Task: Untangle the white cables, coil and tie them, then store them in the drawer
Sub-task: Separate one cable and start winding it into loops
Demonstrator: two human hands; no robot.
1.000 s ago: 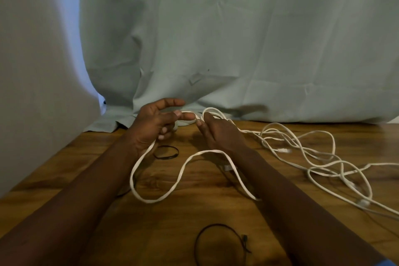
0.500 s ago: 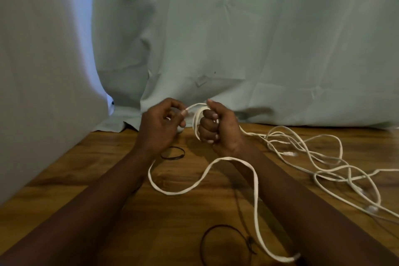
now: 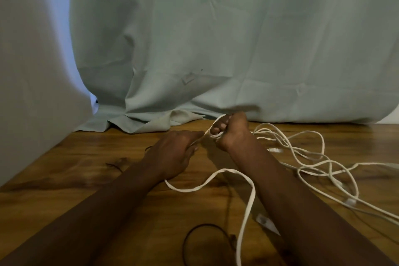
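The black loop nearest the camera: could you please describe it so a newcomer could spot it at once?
On the wooden table, look to the near edge, at the bottom centre of the view. A thin black loop lies flat there, just left of the flat white cable. Unlike that cable, it is dark and thin as a wire.

Right hand (image 3: 231,134) gripping white cable (image 3: 250,201) loops, left hand (image 3: 172,155) beside it (grip unclear), wooden table (image 3: 75,179)

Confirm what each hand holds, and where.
Right hand grips the white cable at its coiled end, loops wound round the fingers. Left hand pinches the strand just beside that coil.
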